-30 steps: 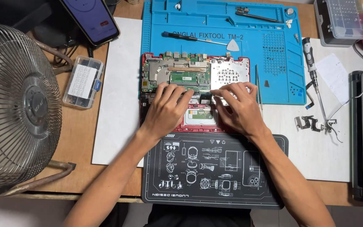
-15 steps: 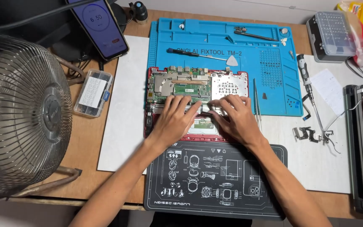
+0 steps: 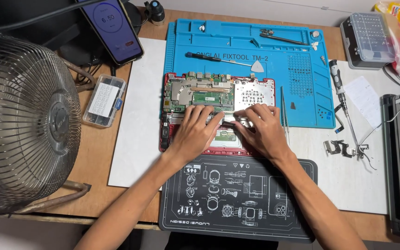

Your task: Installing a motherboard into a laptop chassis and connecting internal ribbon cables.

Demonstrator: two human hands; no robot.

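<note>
An opened red laptop base [image 3: 200, 90] with its green circuit board and a silver perforated plate [image 3: 254, 94] exposed lies in the middle of the desk. My left hand [image 3: 196, 131] rests palm down on the lower half of the base, fingers bent toward the centre. Beside it, my right hand [image 3: 261, 129] also presses down there, its fingertips meeting the left hand's at a small dark part [image 3: 227, 121]. Whether either hand pinches that part is hidden by the fingers.
A blue work mat [image 3: 297, 55] with a screwdriver [image 3: 211, 57], a pick and small screws lies behind. A black printed mat [image 3: 237, 199] sits under my forearms. Metal fan [image 3: 19, 125] left, phone [image 3: 112, 30], clear parts box [image 3: 104, 100], tweezers [image 3: 284, 111], hinges [image 3: 341, 147], bit case [image 3: 371, 39] right.
Both hands stay on the lower part of the laptop base with little shift. The camera has tilted, so the desk sits lower in view.
</note>
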